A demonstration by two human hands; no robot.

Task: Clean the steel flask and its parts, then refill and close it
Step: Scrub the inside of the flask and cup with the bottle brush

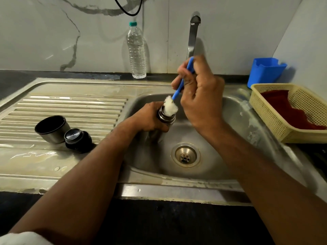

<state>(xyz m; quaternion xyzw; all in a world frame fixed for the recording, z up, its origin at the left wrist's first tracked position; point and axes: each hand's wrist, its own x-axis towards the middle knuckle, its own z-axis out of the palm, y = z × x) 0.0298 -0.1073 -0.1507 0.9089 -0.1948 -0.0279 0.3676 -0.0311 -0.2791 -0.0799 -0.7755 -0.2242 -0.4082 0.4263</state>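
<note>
My left hand (150, 117) grips the steel flask (166, 119) just below its neck and holds it tilted over the sink basin (235, 138). My right hand (198, 92) holds the blue handle of a bottle brush (180, 85). The brush's white head (170, 106) sits in the flask's mouth, partly sticking out. On the drainboard (70, 103) to the left stand the flask's steel cup (52, 129), mouth up and tilted, and its black stopper (77, 138) right beside it.
A steel tap (192, 36) rises behind the basin; no water runs. A clear water bottle (136, 52) with a green cap stands against the wall. On the right are a blue container (265, 71) and a yellow basket (265, 110) with a red cloth. The drain (185, 155) lies open.
</note>
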